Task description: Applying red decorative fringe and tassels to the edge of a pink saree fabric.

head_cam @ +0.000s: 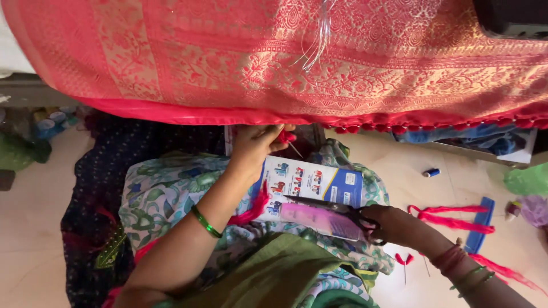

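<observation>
We work along the hem of the red sari (297, 63), tasselling it. Our left hand (257, 145) pinches a red tassel (285, 137) with a needle at that edge; our right hand (399, 225) grips scissors (337, 208) and a pink comb (319, 219). Trimming needs 1 careful snip.

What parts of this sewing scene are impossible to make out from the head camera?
- Fingertips of the left hand: tucked under the red fabric edge.
- The needle by the red tassel: too thin to show any thread.
- Right hand: its fingers are hidden behind the scissors handles and pink comb.
- Dark object at the top right: cut off by the frame edge.
</observation>
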